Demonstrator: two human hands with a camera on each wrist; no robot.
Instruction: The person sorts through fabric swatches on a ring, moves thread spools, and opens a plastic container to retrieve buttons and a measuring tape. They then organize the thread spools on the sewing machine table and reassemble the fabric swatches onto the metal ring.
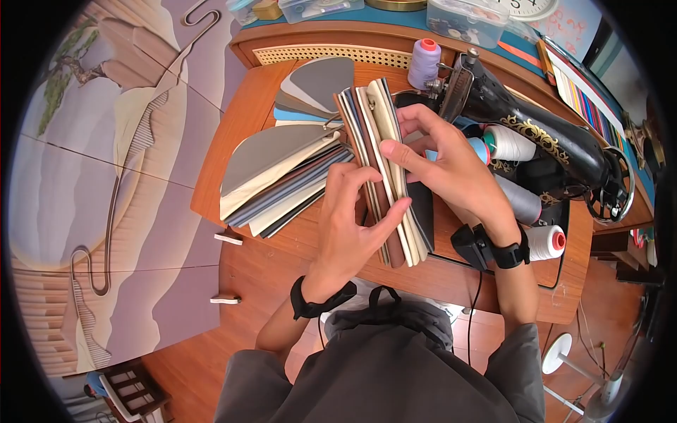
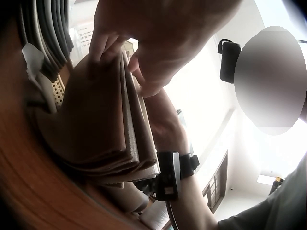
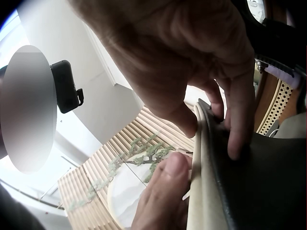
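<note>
A stack of folded fabric or leather pieces (image 1: 384, 183) in brown, cream and dark grey stands on edge over the wooden table, held between both hands. The left hand (image 1: 345, 218) grips its left side, fingers on the brown layers and thumb at the near cream edges. On the far right side, the right hand (image 1: 451, 158) pinches the stack, thumb on the cream layers, fingers behind the dark outer piece. In the right wrist view the right hand (image 3: 192, 62) has its fingers against the dark piece (image 3: 268, 177). A second fanned stack (image 1: 282, 176) lies to the left.
A black sewing machine (image 1: 543, 127) stands at the right, with thread spools (image 1: 513, 143) beside it. Another lilac spool (image 1: 424, 63) is behind the stack. Plastic boxes (image 1: 465, 21) line the back shelf. A decorated panel (image 1: 141, 204) is at the left.
</note>
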